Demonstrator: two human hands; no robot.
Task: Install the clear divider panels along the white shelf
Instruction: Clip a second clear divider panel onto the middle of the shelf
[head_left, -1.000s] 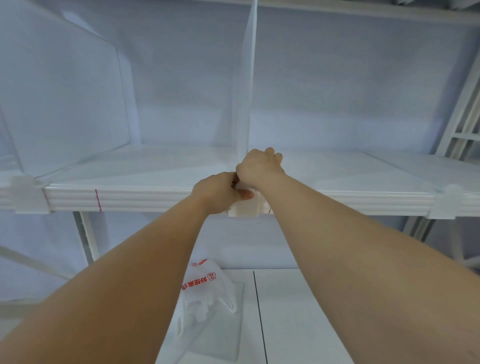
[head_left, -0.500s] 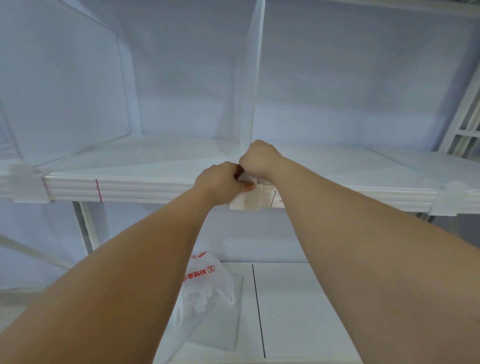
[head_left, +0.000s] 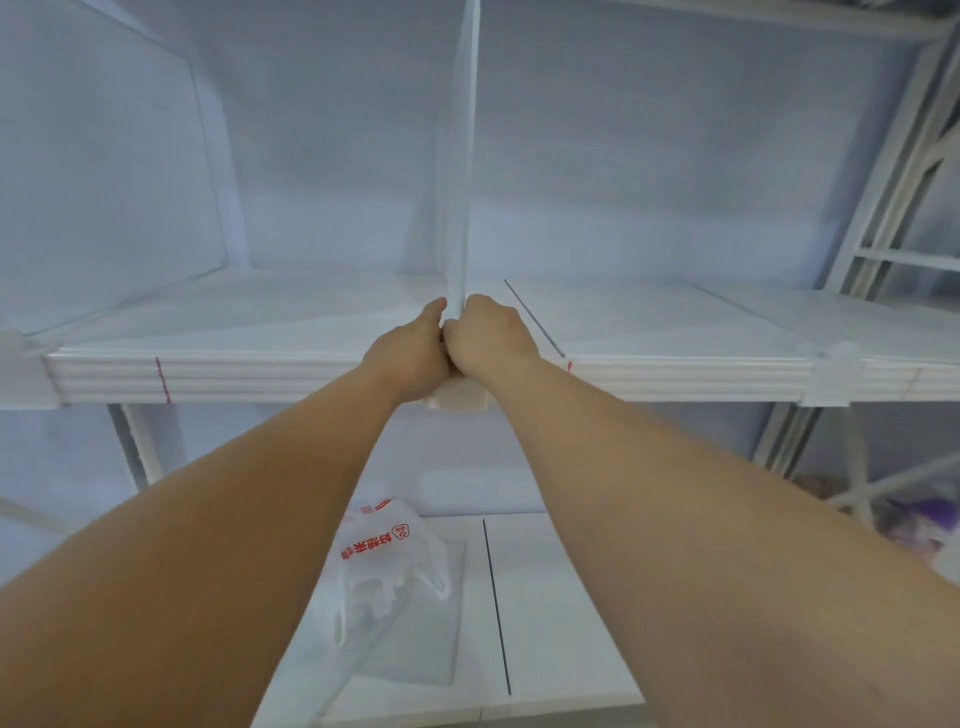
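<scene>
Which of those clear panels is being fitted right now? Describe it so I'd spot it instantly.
Follow the ribbed front edge of the white shelf. At its middle stands the middle panel, upright and seen edge-on. Unlike the left panel, it has the left hand and right hand gripping its base.

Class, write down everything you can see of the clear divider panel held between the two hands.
The clear divider panel is a thin, transparent sheet, plastic by its look, seen almost edge-on, so its front edge reads as a pale vertical strip. It stands upright across the white shelf, its top out of frame. The left hand and right hand grip its lower front corner from either side, above a whitish clip on the shelf's front edge.
</scene>
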